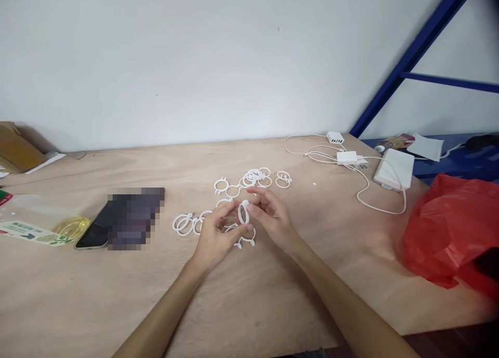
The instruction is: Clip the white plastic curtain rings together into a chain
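Observation:
A white plastic ring clip (240, 215) with a small round tab is held up edge-on between my two hands. My left hand (212, 236) pinches its left side and lower edge with thumb and fingers. At the tab on top, the thumb of my right hand (277, 220) presses close, with the fingers curled and the index finger raised. Several more ring clips (183, 224) lie on the table left of my hands and partly beneath them. Behind my hands is a heap of white ring clips (253, 177), and a few overlap in a smaller group (283, 179) to its right.
A wooden table (249, 306) meets a white wall. On the left are a phone (95, 228), a clear plastic package (39, 225) and a cardboard box (19, 147). To the right lie a charger with cables (346, 158), a white box (394, 168) and a red plastic bag (444, 233).

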{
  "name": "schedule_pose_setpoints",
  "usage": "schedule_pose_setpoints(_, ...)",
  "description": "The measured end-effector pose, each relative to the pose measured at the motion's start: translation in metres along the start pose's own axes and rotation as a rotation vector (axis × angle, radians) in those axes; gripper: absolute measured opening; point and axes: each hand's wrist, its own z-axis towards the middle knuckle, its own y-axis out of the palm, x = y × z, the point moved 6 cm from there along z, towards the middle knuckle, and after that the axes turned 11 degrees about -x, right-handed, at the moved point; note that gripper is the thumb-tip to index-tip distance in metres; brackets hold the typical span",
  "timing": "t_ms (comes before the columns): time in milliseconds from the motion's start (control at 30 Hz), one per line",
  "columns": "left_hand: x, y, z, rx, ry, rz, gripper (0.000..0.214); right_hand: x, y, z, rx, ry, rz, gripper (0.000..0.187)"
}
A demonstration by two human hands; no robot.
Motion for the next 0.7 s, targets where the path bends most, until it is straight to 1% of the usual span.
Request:
schedule_pose_setpoints(100, -0.001, 0.004, -0.001, -0.038, -0.053, -0.02, 0.049, 0.003, 0.0, 0.002, 0.011, 0.04, -0.039, 0.022)
schedule_pose_setpoints(233, 0.0, 0.009, -0.001, -0.058, -0.063, -0.072, 0.047, 0.002, 0.0, 0.002, 0.019, 0.026, -0.025, 0.018)
schedule_pose_setpoints(367, -0.002, 0.013, -0.002, -0.102, -0.064, -0.149, 0.044, 0.002, 0.0, 0.001, 0.04, 0.015, -0.017, 0.021)
schedule_pose_setpoints(500, -0.003, 0.014, -0.003, -0.142, -0.065, -0.178, 0.046, 0.003, 0.0, 0.0, 0.068, 0.029, -0.053, 0.025)
schedule_pose_setpoints(600, -0.002, 0.014, -0.002, -0.182, -0.087, -0.141, 0.048, 0.005, -0.001, 0.0, 0.07, 0.053, -0.043, 0.026)
schedule_pose_setpoints(633, -0.001, 0.012, -0.002, -0.173, -0.094, -0.097, 0.047, 0.006, -0.002, 0.002, 0.059, 0.062, -0.041, 0.026)
schedule_pose_setpoints(700, 0.002, 0.003, -0.002, -0.087, -0.075, 0.099, 0.045, 0.008, -0.01, 0.005, 0.063, 0.068, -0.06, 0.025)
